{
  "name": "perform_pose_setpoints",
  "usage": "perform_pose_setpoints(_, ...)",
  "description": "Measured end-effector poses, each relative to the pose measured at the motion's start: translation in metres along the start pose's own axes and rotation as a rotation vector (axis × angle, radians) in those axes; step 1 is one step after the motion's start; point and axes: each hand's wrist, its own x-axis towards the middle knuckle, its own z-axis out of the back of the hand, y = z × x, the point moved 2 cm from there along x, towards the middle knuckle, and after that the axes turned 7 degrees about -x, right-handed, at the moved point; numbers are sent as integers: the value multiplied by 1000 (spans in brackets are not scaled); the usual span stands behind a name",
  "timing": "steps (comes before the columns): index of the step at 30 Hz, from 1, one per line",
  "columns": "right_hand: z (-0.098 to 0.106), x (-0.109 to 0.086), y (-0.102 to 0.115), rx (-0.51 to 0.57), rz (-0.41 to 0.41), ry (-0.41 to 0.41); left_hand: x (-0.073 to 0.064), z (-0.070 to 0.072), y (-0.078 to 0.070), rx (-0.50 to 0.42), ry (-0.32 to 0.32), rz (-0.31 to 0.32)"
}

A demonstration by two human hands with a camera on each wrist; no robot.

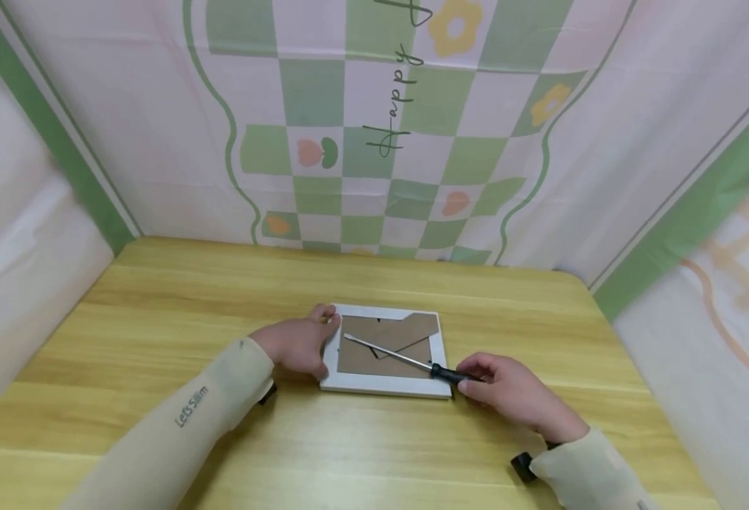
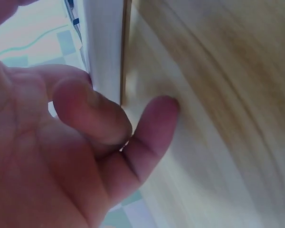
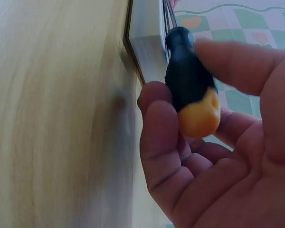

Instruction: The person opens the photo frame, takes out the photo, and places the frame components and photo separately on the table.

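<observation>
A white picture frame (image 1: pixel 384 386) lies back side up on the wooden table, its brown backing board (image 1: pixel 362 361) showing with a slanted brown stand flap (image 1: pixel 415 326) on it. My left hand (image 1: pixel 301 343) holds the frame by its left side. In the left wrist view, curled fingers (image 2: pixel 92 111) lie close to the frame's edge (image 2: pixel 104 52). Between thumb and fingers, my right hand (image 1: pixel 508 389) grips a screwdriver by its black handle (image 3: pixel 187 71), which has an orange end. The screwdriver's metal shaft (image 1: pixel 390 353) slants left across the backing, tip near the board's upper left.
The yellow wood-grain table (image 1: pixel 221 283) extends around the frame on all sides. Behind it hangs a white curtain with green checks (image 1: pixel 313 92), and more pale cloth (image 1: pixel 30 212) hangs at both sides. Dark wrist devices (image 1: pixel 523 467) show at the cuffs.
</observation>
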Motion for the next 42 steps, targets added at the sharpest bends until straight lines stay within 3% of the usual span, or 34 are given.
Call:
perform_pose_setpoints(3,1,0,-1,42,-5,1,0,2,-1,2,1,0)
perform_pose_setpoints(6,3,0,-5,190,-35,-4,1,3,-1,11,-3,2)
perform_pose_setpoints(11,11,-2,-13,632,-71,-47,3,2,1,45,-12,9)
perform_pose_setpoints(17,20,-5,-24,1210,50,-36,5,2,2,96,-20,16)
perform_pose_setpoints(19,22,-5,-28,1361,60,-30,5,2,2,105,-23,16)
perform_pose_setpoints(22,25,-6,-33,1518,2,-71,4,1,2,113,-26,14)
perform_pose_setpoints(26,32,-5,-39,1623,-76,-153,1,-1,0,120,-39,10)
perform_pose_setpoints(31,38,-1,-45,1709,-129,-197,-3,-5,-8,152,-87,19)
perform_pose_setpoints(42,37,0,-49,1741,-134,-176,-10,-11,-23,264,-236,51)
